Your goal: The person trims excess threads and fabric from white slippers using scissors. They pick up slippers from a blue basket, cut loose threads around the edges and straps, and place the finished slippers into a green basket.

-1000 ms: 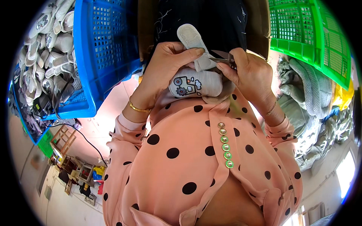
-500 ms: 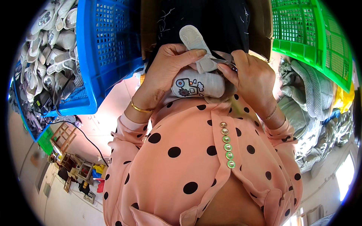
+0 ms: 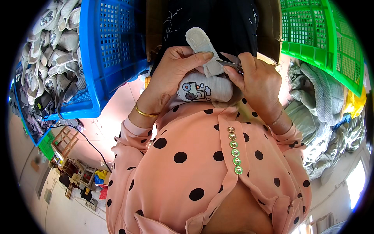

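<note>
A light grey fabric shoe upper [image 3: 221,89] with a printed vehicle picture lies against my lap. Its pale strap-like flap [image 3: 198,39] sticks up and away from me, pinched between the thumb and fingers of my left hand [image 3: 173,66]. My right hand [image 3: 261,80] is closed around small metal snips [image 3: 226,62]; the pointed blade reaches to the flap's edge beside my left thumb. The handles are mostly hidden inside my right fingers. I cannot make out any thread at the blade tip.
At left, a blue plastic crate [image 3: 115,50] stands next to a heap of similar grey shoe pieces [image 3: 58,58]. A green crate [image 3: 307,29] stands at right, above piled grey shoe pieces and plastic bags [image 3: 317,121]. A black cable [image 3: 89,142] runs down at left.
My right hand has shifted slightly to the left, with the snips still in it. My left hand keeps its pinch on the flap, almost unmoved.
</note>
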`<state>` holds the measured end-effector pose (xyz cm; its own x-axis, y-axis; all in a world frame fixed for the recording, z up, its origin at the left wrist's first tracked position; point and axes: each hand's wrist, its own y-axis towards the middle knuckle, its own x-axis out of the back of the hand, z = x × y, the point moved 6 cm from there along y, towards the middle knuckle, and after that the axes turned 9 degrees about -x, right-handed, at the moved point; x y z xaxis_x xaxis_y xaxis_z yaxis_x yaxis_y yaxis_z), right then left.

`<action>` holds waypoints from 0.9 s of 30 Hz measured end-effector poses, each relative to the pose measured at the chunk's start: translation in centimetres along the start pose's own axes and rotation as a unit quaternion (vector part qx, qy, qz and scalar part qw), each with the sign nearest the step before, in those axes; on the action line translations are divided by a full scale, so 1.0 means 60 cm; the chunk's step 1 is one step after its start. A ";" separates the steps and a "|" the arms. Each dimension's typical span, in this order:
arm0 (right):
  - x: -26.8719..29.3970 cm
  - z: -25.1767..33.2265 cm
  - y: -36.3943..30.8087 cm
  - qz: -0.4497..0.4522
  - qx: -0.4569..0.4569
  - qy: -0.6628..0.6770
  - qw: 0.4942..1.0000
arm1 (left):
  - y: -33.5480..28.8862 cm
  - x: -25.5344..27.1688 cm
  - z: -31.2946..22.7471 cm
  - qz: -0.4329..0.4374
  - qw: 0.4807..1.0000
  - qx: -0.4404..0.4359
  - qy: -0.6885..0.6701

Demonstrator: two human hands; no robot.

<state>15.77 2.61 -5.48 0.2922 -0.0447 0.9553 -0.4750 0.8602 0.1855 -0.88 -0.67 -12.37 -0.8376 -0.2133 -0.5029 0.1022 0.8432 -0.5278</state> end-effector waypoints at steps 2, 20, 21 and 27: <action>-0.002 -0.002 -0.002 0.001 -0.008 0.012 1.000 | 0.000 0.001 0.001 -0.004 1.000 0.002 0.003; 0.013 0.006 -0.007 0.021 -0.021 0.007 1.000 | -0.009 -0.003 -0.002 -0.014 0.999 -0.027 0.034; 0.012 0.005 -0.007 0.020 -0.021 0.006 1.000 | -0.009 -0.003 -0.002 -0.014 0.999 -0.029 0.034; 0.015 0.006 -0.005 0.017 -0.008 -0.005 1.000 | -0.010 -0.002 -0.001 -0.016 0.999 -0.030 0.030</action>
<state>15.87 2.12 -4.58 0.2678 -0.0194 0.9633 -0.4708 0.8697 0.1485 -0.86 -1.11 -11.92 -0.8705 -0.2127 -0.4439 0.0440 0.8645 -0.5006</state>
